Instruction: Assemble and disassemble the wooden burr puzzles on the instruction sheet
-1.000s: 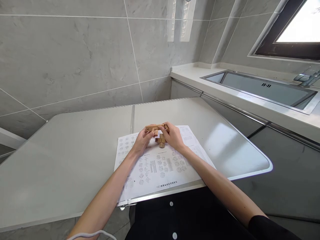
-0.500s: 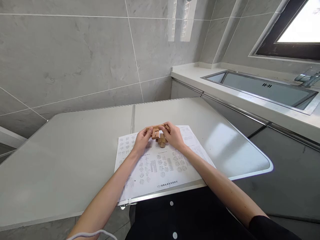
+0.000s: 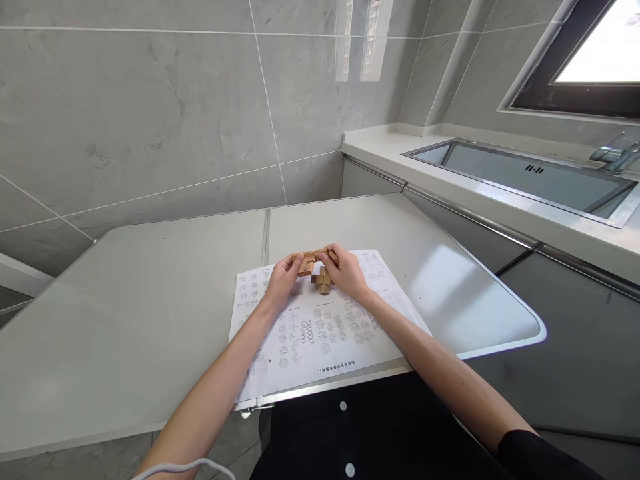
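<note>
Nearest on my feed: printed sheet (image 3: 300,373), lying on the pale table (image 3: 150,320). Wooden cluster (image 3: 324,281) sits on it, close by the right thumb (contact? I can't tell). Just beyond, I've got left hand (image 3: 284,277) and right hand (image 3: 347,273) both grasping wooden pieces (image 3: 307,267), count hidden by fingers. Farther: sink (image 3: 500,175) at right, grey tiled wall (image 3: 175,113) behind.

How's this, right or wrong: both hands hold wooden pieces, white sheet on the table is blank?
Wrong on one point: the white sheet isn't blank; the head view shows printed drawings across it. The rest stands: left hand and right hand hold wooden pieces, sheet on the table.
</note>
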`<act>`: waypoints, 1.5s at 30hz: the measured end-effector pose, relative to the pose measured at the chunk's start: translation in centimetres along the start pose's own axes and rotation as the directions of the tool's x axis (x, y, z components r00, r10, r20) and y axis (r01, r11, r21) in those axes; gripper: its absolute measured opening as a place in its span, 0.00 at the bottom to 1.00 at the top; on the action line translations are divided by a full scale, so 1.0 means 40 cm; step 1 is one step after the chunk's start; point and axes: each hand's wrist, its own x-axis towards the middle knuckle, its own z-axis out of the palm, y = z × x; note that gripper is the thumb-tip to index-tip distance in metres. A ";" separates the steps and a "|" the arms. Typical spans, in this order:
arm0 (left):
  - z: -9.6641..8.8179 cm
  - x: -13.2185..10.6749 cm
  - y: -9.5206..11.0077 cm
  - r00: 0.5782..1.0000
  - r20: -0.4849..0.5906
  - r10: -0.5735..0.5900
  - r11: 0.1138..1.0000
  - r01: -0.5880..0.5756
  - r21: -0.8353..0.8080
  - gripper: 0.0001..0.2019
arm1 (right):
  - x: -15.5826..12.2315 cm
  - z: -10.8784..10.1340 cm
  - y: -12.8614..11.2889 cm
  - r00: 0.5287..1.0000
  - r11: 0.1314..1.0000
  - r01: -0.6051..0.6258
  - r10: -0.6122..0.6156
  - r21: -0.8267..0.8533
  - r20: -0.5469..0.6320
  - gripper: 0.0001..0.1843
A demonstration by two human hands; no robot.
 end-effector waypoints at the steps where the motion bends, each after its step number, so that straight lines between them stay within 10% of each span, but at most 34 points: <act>1: 0.000 0.000 0.000 1.000 0.002 -0.003 1.000 0.003 -0.001 0.26 | 0.000 0.000 0.000 1.000 1.000 0.002 -0.002 0.001 0.003 0.18; 45: -0.008 -0.001 0.010 0.996 0.061 -0.060 0.998 0.059 0.013 0.25 | 0.008 -0.019 -0.018 0.995 0.999 0.037 -0.036 -0.009 0.095 0.25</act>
